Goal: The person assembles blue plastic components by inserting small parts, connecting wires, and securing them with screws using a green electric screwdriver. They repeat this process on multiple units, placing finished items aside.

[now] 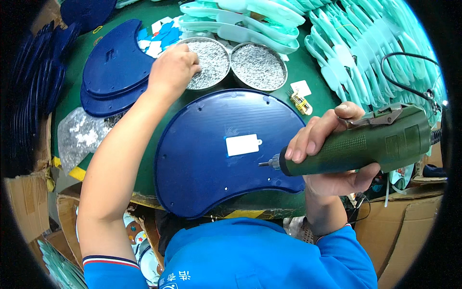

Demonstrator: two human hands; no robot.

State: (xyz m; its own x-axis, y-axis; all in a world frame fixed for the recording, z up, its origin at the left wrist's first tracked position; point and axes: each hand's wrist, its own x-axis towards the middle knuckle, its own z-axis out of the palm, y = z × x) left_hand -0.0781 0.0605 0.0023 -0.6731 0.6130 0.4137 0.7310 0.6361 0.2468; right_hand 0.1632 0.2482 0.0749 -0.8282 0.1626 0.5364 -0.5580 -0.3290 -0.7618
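Note:
My left hand [174,67] reaches over the left of two round metal tins, its fingers curled down into the small silver screws [211,62] there. Its fingertips are partly hidden. In my right hand [332,144] is a green electric screwdriver [365,143], held level with its bit pointing left. Below the bit lies a dark blue curved plastic panel [202,144], flat on the table, with small holes along its edges. A white rectangular tag-shaped piece [243,145] rests on the middle of the panel. Two bright screw heads seem to show near the panel's near edge.
A second tin of screws [258,67] stands right of the first. Stacked blue panels [115,60] lie at left, beside a clear plastic bag [79,135]. Pale green plastic parts [356,58] pile up at the back and right. A small circuit part [301,103] sits near the panel.

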